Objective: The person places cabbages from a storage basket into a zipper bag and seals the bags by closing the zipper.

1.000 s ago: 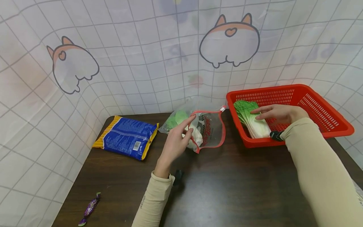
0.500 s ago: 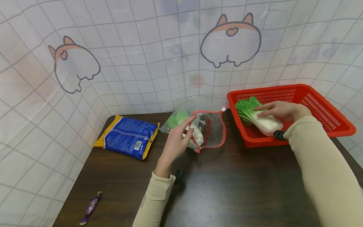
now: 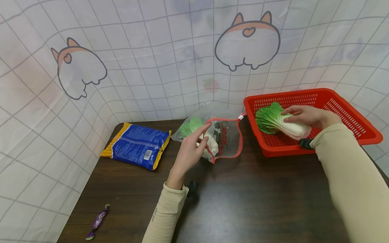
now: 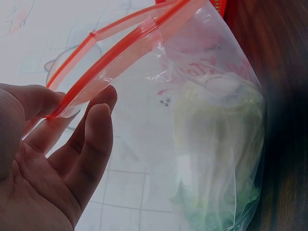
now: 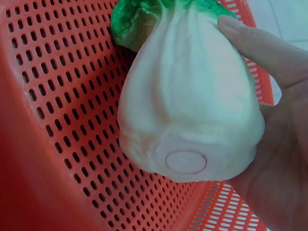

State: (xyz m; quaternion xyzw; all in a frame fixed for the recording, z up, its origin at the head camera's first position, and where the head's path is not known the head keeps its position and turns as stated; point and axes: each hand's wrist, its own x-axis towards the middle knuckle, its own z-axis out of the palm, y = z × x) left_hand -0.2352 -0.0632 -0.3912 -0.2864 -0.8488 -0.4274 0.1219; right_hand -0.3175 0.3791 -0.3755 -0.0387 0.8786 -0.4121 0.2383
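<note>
My left hand (image 3: 189, 153) pinches the red zip edge of a clear zip bag (image 3: 231, 140), whose mouth gapes to the right. In the left wrist view, thumb and fingers meet on that red strip. A white and green cabbage (image 4: 216, 154) lies inside the bag, seen hazily through the plastic. Over the red basket (image 3: 265, 151), my right hand (image 3: 314, 116) grips another cabbage (image 3: 294, 129), with a white stalk and green leaves. Its round base faces the right wrist camera, thumb on one side; the other fingers are partly hidden behind it.
A blue and yellow packet (image 3: 138, 145) lies at the back left of the dark table (image 3: 240, 202). Near the front left is a purple wrapped candy (image 3: 98, 221). A white gridded cloth (image 3: 146, 67) stands behind the bag and basket.
My right hand has taken hold of the cabbage in the basket. The cabbage has tilted, shifted right and come up off the basket's side. My left hand stays on the bag's edge.
</note>
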